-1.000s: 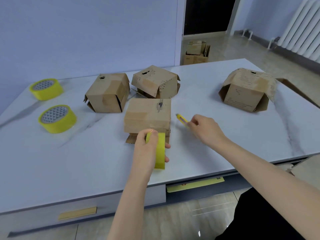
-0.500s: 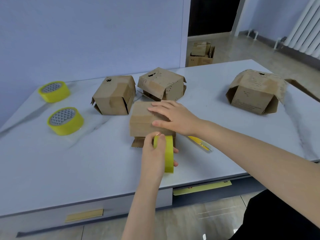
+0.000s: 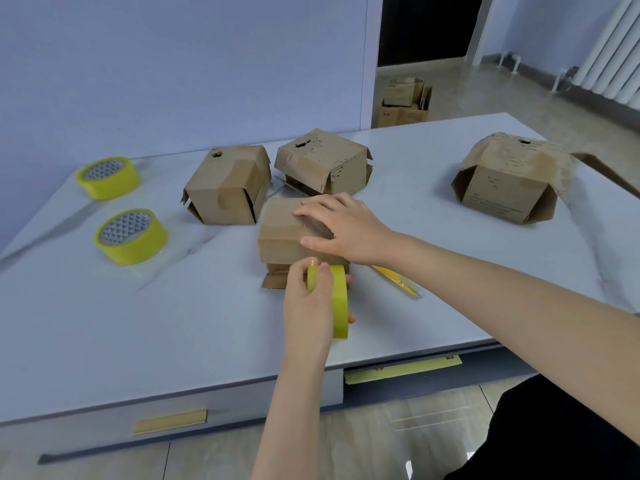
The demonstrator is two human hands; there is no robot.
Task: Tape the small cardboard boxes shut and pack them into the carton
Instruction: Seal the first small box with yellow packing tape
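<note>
The counter [image 3: 207, 323] has a pale grey top with faint veining. The centre box [image 3: 280, 233] sits on it near the front edge, with the right hand [image 3: 346, 230] laid flat on top.

- Behind-left of the centre box: second box [image 3: 225, 192], close by.
- Directly behind it: third box [image 3: 322, 164], tilted.
- Well to its right: fourth box [image 3: 502, 188], flaps splayed.
- Well to its left: near tape roll [image 3: 138, 251] and far tape roll [image 3: 110, 188], both lying flat.
- Just to its right: yellow utility knife [image 3: 398, 280].
- Just in front: held tape roll [image 3: 339, 299], on edge, gripped by the left hand [image 3: 308, 306].
</note>
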